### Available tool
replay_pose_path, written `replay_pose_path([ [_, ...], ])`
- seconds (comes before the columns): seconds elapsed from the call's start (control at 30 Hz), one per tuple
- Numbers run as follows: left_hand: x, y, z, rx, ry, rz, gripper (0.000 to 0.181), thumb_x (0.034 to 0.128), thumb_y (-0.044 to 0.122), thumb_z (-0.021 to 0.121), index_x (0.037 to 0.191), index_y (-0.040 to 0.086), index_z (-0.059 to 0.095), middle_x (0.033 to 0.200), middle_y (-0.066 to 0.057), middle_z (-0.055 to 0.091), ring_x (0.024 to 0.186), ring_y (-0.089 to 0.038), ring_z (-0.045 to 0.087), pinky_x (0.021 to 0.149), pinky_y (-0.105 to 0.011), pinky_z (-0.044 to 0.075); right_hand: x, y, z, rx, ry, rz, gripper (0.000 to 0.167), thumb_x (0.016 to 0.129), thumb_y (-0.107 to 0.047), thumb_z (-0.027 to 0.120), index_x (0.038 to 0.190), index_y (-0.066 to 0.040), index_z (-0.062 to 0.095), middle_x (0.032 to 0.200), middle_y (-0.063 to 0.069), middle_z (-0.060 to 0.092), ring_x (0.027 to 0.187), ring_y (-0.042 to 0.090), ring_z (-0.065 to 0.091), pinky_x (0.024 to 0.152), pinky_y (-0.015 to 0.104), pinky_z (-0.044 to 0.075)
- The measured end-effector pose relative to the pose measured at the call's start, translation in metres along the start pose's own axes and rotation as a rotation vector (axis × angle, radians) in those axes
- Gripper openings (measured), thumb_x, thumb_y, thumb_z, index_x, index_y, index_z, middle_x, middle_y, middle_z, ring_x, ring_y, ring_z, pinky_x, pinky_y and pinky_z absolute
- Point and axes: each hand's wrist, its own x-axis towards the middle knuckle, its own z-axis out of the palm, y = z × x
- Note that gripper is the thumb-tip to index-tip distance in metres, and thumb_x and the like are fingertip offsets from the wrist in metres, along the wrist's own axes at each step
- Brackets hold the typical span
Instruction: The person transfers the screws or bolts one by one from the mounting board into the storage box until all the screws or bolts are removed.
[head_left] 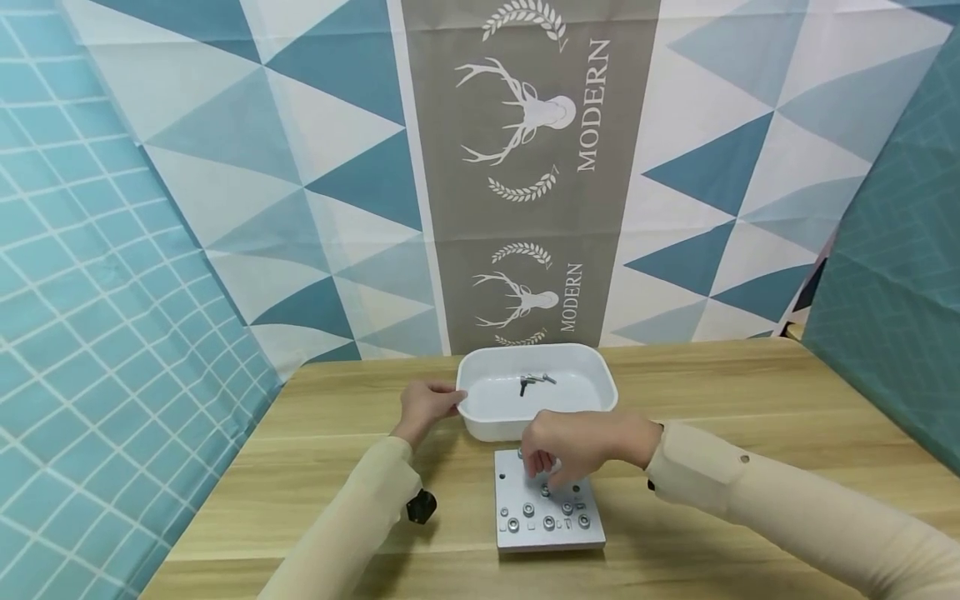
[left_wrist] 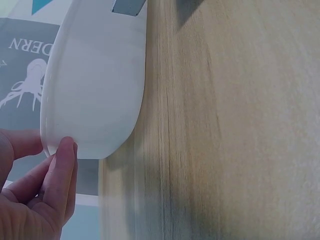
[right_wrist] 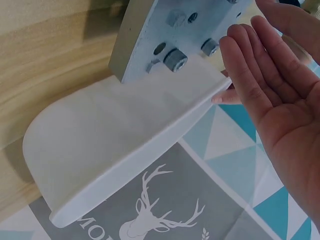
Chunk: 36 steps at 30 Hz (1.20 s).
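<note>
The empty, loosely extended fingers of the right hand are held close over a silver, round-headed metal bolt, upright in a grey rectangular metal plate; beyond, a white oblong tray is pinched by the left hand.

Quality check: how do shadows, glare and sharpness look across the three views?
Head: soft shadows on the table, small parts lack fine detail; left wrist: pale bluish sheen over the wood, tray nearly featureless; right wrist: shadow beside the metal plate, tray surface soft, bolts crisper.
</note>
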Motion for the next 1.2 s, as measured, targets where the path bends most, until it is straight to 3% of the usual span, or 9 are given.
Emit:
replay_pose_path([
  [0.57, -0.002, -0.001, -0.001, 0.022, 0.007, 0.012, 0.025, 0.0852, 0.016, 0.072, 0.102, -0.002, 0.072, 0.105, -0.022, 0.071, 0.071, -0.014, 0.072, 0.083, -0.038, 0.061, 0.004, -0.001, 0.008, 0.003, -0.037, 0.026, 0.018, 0.074, -0.006, 0.078, 0.089, -0.015, 0.073, 0.08, -0.01, 0.068, 0.069, -0.004, 0.056, 0.064, 0.007, 0.049],
  [0.9, -0.001, -0.001, 0.001, 0.014, 0.003, 0.038, 0.024, 0.0845, 0.013, 0.072, 0.101, -0.005, 0.072, 0.103, -0.024, 0.071, 0.072, -0.019, 0.073, 0.08, -0.039, 0.062, 0.005, 0.0, 0.015, -0.045, -0.014, -0.062, 0.015, 0.072, 0.001, 0.074, 0.08, -0.012, 0.073, 0.072, -0.005, 0.067, 0.061, -0.006, 0.05, 0.056, 0.003, 0.043],
  [1.2, 0.0, -0.001, 0.0, 0.033, 0.004, 0.032, 0.024, 0.0851, 0.016, 0.072, 0.101, -0.002, 0.072, 0.104, -0.022, 0.071, 0.071, -0.014, 0.071, 0.082, -0.039, 0.062, 0.007, -0.001, 0.013, -0.045, -0.028, -0.055, 0.017, 0.071, 0.003, 0.071, 0.078, -0.013, 0.073, 0.07, -0.005, 0.068, 0.059, -0.006, 0.049, 0.054, 0.003, 0.042],
])
